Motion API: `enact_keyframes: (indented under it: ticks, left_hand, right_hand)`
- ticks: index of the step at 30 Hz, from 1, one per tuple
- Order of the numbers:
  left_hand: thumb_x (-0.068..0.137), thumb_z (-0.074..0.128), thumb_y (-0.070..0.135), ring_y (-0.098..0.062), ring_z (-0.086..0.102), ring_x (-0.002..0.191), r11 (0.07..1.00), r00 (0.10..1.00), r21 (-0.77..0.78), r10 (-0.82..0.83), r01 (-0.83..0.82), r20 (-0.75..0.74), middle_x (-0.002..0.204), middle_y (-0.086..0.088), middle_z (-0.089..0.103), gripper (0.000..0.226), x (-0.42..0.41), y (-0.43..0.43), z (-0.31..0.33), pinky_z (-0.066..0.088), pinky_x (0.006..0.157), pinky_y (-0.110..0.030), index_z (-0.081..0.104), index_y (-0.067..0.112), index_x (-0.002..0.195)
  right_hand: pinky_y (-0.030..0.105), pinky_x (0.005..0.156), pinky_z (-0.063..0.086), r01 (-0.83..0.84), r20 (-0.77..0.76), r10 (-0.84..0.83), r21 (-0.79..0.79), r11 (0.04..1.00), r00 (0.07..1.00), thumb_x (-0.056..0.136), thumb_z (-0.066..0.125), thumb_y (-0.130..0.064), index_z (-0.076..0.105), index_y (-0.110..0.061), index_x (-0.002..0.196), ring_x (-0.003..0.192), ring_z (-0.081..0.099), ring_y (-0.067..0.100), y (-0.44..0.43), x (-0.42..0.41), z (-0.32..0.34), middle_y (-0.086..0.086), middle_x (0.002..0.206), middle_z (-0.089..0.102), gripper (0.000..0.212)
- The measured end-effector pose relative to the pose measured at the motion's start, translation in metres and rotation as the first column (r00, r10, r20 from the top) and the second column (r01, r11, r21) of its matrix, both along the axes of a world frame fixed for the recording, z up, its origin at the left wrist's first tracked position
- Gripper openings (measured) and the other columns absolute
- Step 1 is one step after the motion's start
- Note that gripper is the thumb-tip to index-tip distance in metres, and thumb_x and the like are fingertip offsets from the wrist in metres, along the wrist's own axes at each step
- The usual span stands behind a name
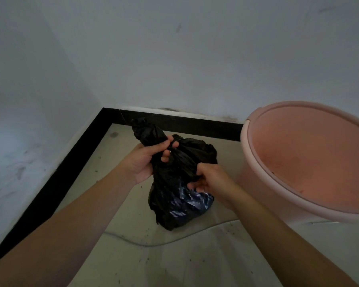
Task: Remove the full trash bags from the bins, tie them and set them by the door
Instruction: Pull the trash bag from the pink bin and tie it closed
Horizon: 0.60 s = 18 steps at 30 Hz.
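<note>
The right hand (207,179) pinches the black trash bag (174,206) at its neck, low over the floor, likely steadying it. At ten o'clock, the left hand (151,156) fists the gathered top to tighten the knot. The bagless pink bin (245,139) stands at three o'clock.

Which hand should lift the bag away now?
Left, likely: the left hand grips the black bag by its gathered neck on top; the right hand only pinches a flap lower.
</note>
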<state>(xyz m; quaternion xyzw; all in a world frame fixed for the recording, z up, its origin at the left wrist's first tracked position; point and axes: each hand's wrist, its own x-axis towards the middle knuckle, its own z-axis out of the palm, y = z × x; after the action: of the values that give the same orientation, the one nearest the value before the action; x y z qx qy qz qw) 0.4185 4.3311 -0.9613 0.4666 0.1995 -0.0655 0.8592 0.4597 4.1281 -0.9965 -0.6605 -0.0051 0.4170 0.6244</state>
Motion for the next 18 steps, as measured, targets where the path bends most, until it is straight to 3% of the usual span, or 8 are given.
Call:
enact_keyframes:
  ticks: [3,5,7,10,12,13,15,18]
  left_hand:
    - [0.090,0.061,0.003,-0.011,0.059,0.065,0.999,0.999,-0.028,-0.033,0.033,0.011,0.090,-0.009,0.065,0.015,-0.002,0.002,0.001,0.053,0.059,-0.021,0.066,0.006,0.103]
    - [0.089,0.062,0.004,-0.011,0.061,0.065,0.998,0.998,0.012,-0.068,0.067,0.018,0.088,-0.008,0.064,0.013,-0.002,0.005,0.006,0.055,0.060,-0.021,0.070,0.007,0.098]
    - [0.088,0.062,0.004,-0.012,0.062,0.065,0.991,0.991,0.038,-0.131,0.131,0.014,0.086,-0.007,0.065,0.013,-0.004,0.007,0.010,0.056,0.061,-0.021,0.073,0.009,0.094]
    - [0.089,0.065,0.005,-0.013,0.063,0.063,0.961,0.965,0.092,-0.264,0.262,0.011,0.085,-0.008,0.066,0.011,-0.007,0.000,0.013,0.057,0.063,-0.023,0.072,0.010,0.097]
    - [0.090,0.064,0.005,-0.014,0.062,0.061,0.945,0.956,0.149,-0.293,0.291,-0.009,0.082,-0.008,0.066,0.011,-0.007,-0.004,0.014,0.057,0.064,-0.024,0.070,0.009,0.099]
    - [0.090,0.063,0.005,-0.015,0.062,0.061,0.944,0.959,0.171,-0.281,0.282,-0.027,0.082,-0.008,0.067,0.012,-0.007,-0.004,0.015,0.057,0.065,-0.024,0.069,0.008,0.100]
    - [0.091,0.063,0.005,-0.015,0.065,0.065,0.951,0.970,0.192,-0.229,0.242,-0.087,0.087,-0.012,0.070,0.014,-0.007,-0.001,0.013,0.059,0.067,-0.025,0.068,0.005,0.104]
    - [0.090,0.069,0.004,-0.020,0.071,0.075,0.953,0.965,0.245,-0.122,0.179,-0.233,0.097,-0.020,0.074,0.021,-0.007,0.001,0.003,0.062,0.077,-0.030,0.068,-0.003,0.110]
  right_hand:
    - [0.027,0.064,0.043,0.027,0.143,-0.015,-0.082,0.996,0.990,0.093,0.046,-0.020,0.065,-0.007,0.109,0.083,0.064,0.020,-0.004,0.001,0.001,0.004,0.087,0.071,0.028]
    - [0.028,0.076,0.045,0.164,0.291,-0.153,-0.011,0.986,0.944,0.087,0.046,-0.028,0.066,-0.023,0.108,0.101,0.062,0.016,-0.005,0.005,0.003,-0.004,0.104,0.066,0.029]
    - [0.027,0.087,0.046,0.209,0.384,-0.233,0.102,0.972,0.894,0.088,0.049,-0.021,0.061,-0.029,0.117,0.116,0.056,0.015,-0.006,0.009,0.006,-0.006,0.122,0.059,0.032]
    - [0.032,0.109,0.036,0.018,0.621,0.017,-0.050,0.999,0.784,0.088,0.059,-0.018,0.043,-0.036,0.143,0.135,0.037,0.013,-0.003,0.021,0.002,-0.012,0.141,0.039,0.060]
    - [0.037,0.113,0.035,-0.140,0.581,0.178,-0.110,0.984,0.794,0.082,0.060,-0.026,0.043,-0.037,0.145,0.138,0.039,0.013,0.001,0.029,0.001,-0.010,0.145,0.044,0.066]
    - [0.037,0.109,0.040,-0.191,0.547,0.216,-0.102,0.976,0.809,0.083,0.059,-0.026,0.053,-0.035,0.137,0.130,0.050,0.012,0.002,0.031,0.000,-0.008,0.137,0.056,0.055]
    - [0.034,0.087,0.048,-0.152,0.600,0.245,-0.202,0.968,0.761,0.092,0.054,-0.023,0.068,-0.034,0.099,0.096,0.062,0.008,0.001,0.031,0.001,-0.012,0.098,0.068,0.019]
    - [0.037,0.067,0.043,-0.038,0.712,0.232,-0.278,0.960,0.663,0.098,0.046,-0.021,0.054,-0.026,0.067,0.068,0.054,0.010,-0.001,0.023,0.005,-0.009,0.068,0.057,0.032]
